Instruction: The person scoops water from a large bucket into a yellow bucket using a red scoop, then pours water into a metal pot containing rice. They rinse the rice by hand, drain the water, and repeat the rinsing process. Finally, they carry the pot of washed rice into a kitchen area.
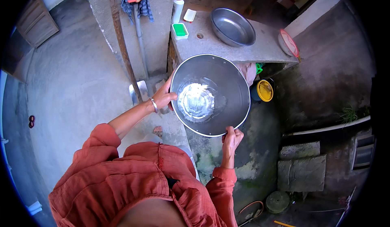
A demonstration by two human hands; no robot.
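A large round metal pot (233, 91) is held up in front of me, with its open mouth toward me. Shiny water appears to lie at the bottom, toward its left side. My left hand (164, 95), with a silver bangle at the wrist, grips the pot's left side, thumb over the rim. At the lower right rim, my right hand (232, 139) is closed on the edge. Most fingers of the left hand are hidden behind the pot.
Beyond the pot, a concrete counter (195, 50) bears a metal basin (233, 27), a pump bottle (178, 7), a green sponge (179, 29) in a white dish and a red-rimmed bowl (288, 43). A bucket (265, 90) with yellow stands below. A wooden pole (120, 36) leans at left.
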